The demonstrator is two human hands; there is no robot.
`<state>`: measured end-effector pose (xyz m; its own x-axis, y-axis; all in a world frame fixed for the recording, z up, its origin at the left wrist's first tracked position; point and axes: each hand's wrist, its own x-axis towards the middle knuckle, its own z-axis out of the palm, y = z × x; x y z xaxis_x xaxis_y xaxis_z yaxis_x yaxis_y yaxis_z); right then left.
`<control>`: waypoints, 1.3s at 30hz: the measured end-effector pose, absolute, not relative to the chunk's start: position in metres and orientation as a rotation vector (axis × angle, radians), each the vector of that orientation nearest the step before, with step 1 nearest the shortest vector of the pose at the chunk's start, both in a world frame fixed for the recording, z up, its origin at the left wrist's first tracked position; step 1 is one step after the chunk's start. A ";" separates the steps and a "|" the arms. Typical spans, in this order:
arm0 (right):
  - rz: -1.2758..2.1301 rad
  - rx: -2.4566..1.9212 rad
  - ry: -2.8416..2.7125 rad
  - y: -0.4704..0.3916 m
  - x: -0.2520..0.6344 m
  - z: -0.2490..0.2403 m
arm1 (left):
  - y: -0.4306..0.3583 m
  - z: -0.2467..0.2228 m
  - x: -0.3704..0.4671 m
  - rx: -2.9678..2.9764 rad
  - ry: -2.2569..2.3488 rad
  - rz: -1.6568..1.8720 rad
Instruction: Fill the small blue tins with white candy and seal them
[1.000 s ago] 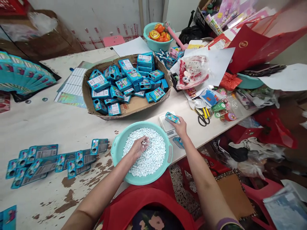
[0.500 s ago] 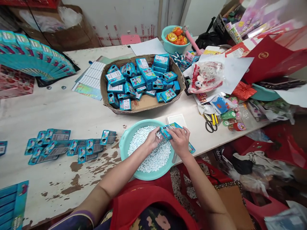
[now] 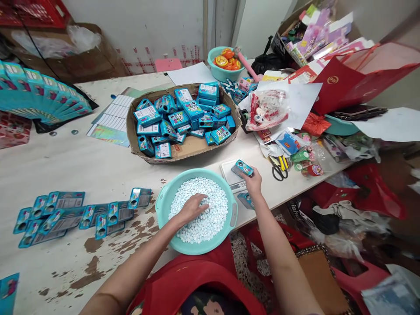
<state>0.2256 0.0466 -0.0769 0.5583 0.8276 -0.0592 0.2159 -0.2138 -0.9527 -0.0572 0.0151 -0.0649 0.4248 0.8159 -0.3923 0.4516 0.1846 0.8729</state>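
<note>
My right hand [image 3: 254, 182] grips a small blue candy box [image 3: 242, 168], keeping it above a white digital scale [image 3: 227, 171]. My left hand [image 3: 193, 207] is over the small white candies [image 3: 201, 229], its fingers apart and touching them. They fill the turquoise basin [image 3: 159, 205] in front of me. Beneath my right wrist another blue box [image 3: 245, 200] lies on the table, beside the scale. To the left, several blue boxes [image 3: 70, 200] lie in a loose, partly overlapping row.
Behind the basin stands a cut-down cardboard box [image 3: 183, 156] heaped with blue boxes. Scissors [image 3: 279, 169] and small packets lie to the right, near a red paper bag [image 3: 348, 83]. A smaller turquoise basin [image 3: 226, 72] holds orange items. Fanned blue packaging [image 3: 42, 94] stands at far left.
My left hand has moved from the box down into the candies and its fingers have opened. My right hand has carried the box rightward, over the scale. The whole view has shifted slightly.
</note>
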 end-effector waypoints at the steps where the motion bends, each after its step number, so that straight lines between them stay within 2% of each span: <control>1: 0.735 -1.730 -0.870 0.050 0.227 -0.083 | 0.013 -0.066 -0.059 1.425 1.198 0.374; 5: 0.773 -1.714 -0.924 0.052 0.229 -0.090 | 0.010 -0.064 -0.062 1.231 1.239 0.430; 10: 0.659 -1.738 -0.934 0.029 0.251 -0.079 | 0.016 -0.054 -0.059 1.140 1.291 0.470; 16: 0.437 -1.882 -0.648 -0.044 0.302 -0.096 | 0.046 -0.038 -0.046 1.178 1.250 0.513; 20: 0.402 -1.985 -0.516 -0.107 0.317 -0.119 | 0.084 -0.016 -0.022 1.216 1.195 0.570; 27: 0.481 -2.059 -0.451 -0.156 0.299 -0.138 | 0.128 -0.011 0.067 1.804 1.024 0.613; 32: 0.819 -1.898 -0.783 -0.130 0.270 -0.129 | 0.137 -0.033 0.120 2.058 0.918 0.282; 35: 0.841 -1.892 -0.857 -0.103 0.251 -0.121 | 0.129 -0.023 0.098 1.942 1.041 0.381; 39: 0.775 -1.982 -0.728 -0.083 0.243 -0.112 | 0.089 0.030 -0.016 1.713 1.374 0.763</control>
<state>0.2427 -0.0826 -0.1120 0.6360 0.7326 -0.2424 0.1962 -0.4573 -0.8674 -0.0159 0.0886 0.0300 0.2306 0.9728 -0.0234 0.4943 -0.0964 0.8640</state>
